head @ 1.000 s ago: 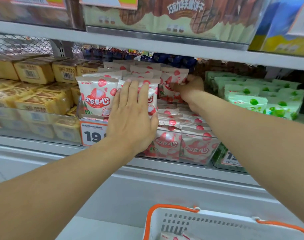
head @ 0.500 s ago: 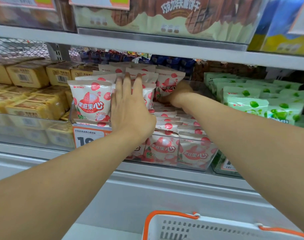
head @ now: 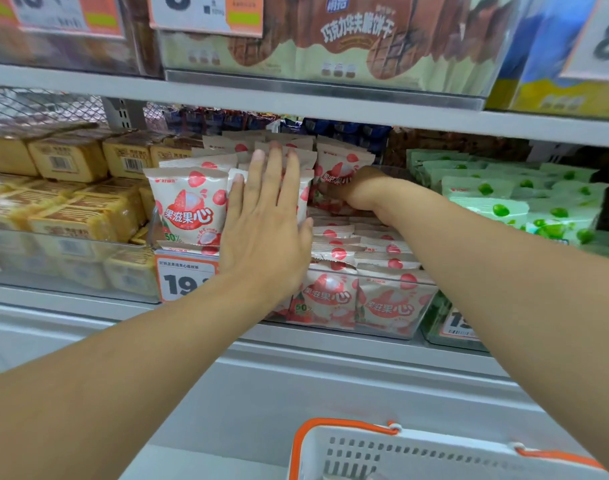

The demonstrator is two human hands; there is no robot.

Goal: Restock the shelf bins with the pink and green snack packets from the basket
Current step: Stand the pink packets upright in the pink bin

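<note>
I am watching the pink snack packets [head: 188, 206] filling their clear bin [head: 396, 306] in the middle of the shelf; on the left of that bin they are standing upright in rows running from near to far, while on the right they are lying flat in a stack, with two more showing face-out through the near wall; the bin is looking close to full, so I am judging the pink part as mostly done and now being tidied. My left hand [head: 265, 223] is lying flat, fingers straight and close together, pressing against the upright packets just right of the front one; my right hand [head: 362, 190] is reaching farther in over the flat stack, touching a standing packet [head: 341, 168] at the back; its fingers are turned away from me, so I cannot tell whether it is gripping that packet or only pushing it. To the right, the green snack packets [head: 497, 209] are piled in the neighbouring bin, already well heaped. At the near bottom edge the white basket [head: 417, 455] with orange handles is showing only its rim and wall; I cannot tell what is left inside, so how much restocking remains is unclear. Farther left, yellow cake packs [head: 71, 161] are sitting in their own bin.
</note>
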